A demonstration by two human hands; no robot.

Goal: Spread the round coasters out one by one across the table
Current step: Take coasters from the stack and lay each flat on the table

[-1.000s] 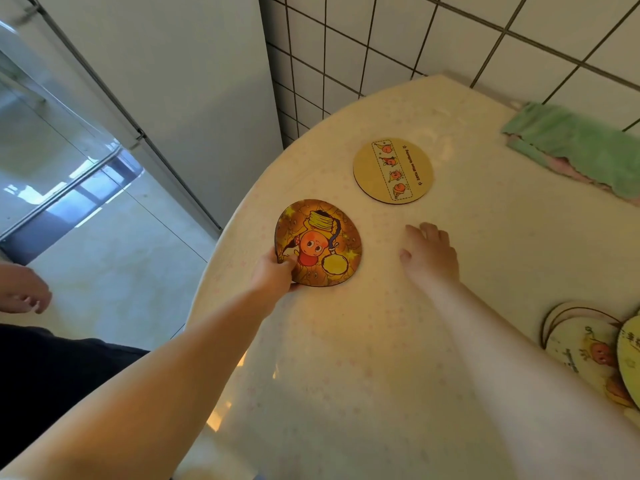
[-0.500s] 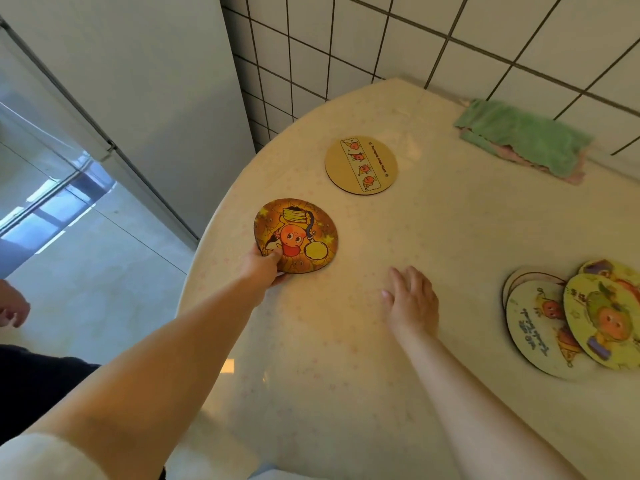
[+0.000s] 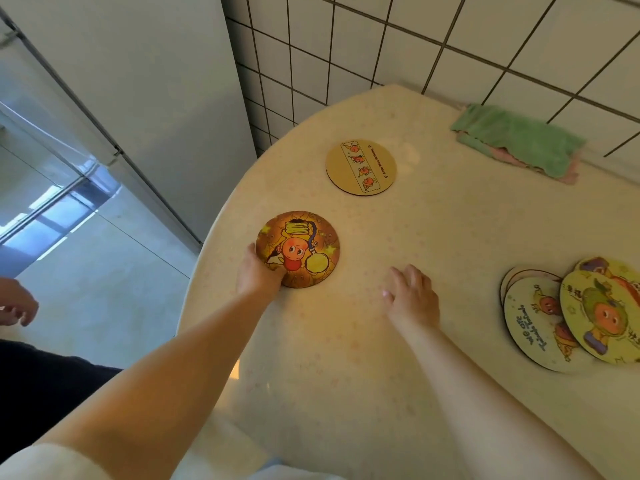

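Note:
An orange-brown round coaster [image 3: 301, 247] with a cartoon figure lies flat near the table's left edge. My left hand [image 3: 258, 275] grips its near-left rim, the thumb on top. A tan coaster [image 3: 361, 167] with a strip of small pictures lies farther back, apart from it. My right hand [image 3: 410, 294] rests palm down on the bare table [image 3: 433, 237], fingers apart and holding nothing. At the right edge lies a fanned pile of coasters [image 3: 540, 317], topped by a yellow one [image 3: 602, 315] with a green figure.
A folded green cloth [image 3: 516, 140] over a pink one lies at the back right against the tiled wall [image 3: 381, 39]. The table's curved left edge drops to the floor [image 3: 97, 271]. Another person's hand [image 3: 15, 301] shows at the far left.
The view has shifted left, so the pile at the right sits closer to the frame edge. My left hand keeps its grip on the orange-brown coaster; my right hand lies nearly where it was.

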